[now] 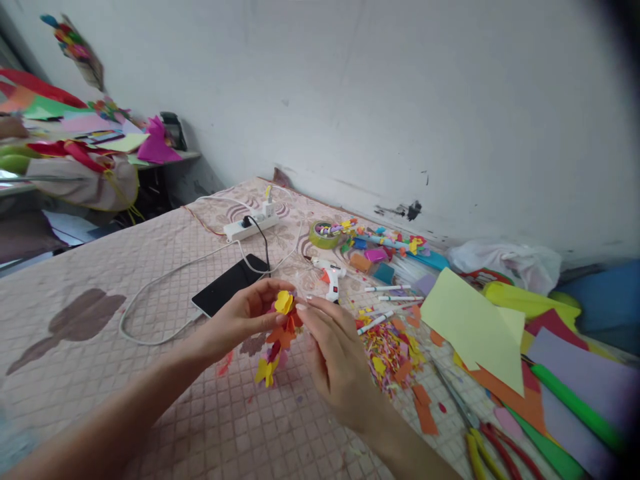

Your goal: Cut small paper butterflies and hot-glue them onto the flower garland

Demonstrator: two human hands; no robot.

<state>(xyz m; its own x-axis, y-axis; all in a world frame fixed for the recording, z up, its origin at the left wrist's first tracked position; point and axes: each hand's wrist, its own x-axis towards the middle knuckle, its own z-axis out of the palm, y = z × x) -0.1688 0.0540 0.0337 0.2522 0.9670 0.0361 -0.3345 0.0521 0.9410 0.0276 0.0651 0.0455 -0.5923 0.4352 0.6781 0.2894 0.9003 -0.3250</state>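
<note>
Between my hands hangs a strand of paper flowers [284, 336] in yellow, orange, red and pink, its lower end just above the table cover. My left hand [245, 312] is closed on its upper part, with thumb and fingers around a yellow flower. On the other side, my right hand [337, 357] has its fingertips pressed together at the top of the strand; exactly what they pinch is partly hidden. A white glue gun [334, 277] with an orange trigger lies just beyond my hands. Paper scraps [387, 353] in many colours are heaped right of my right hand.
A black phone [233, 285] lies left, near a cabled power strip [251, 227]. Tape [324, 235], markers [395, 289] and a flower-covered stick [395, 241] sit toward the wall. At right are scissors [463, 407], red-and-yellow-handled, and coloured sheets [473, 327].
</note>
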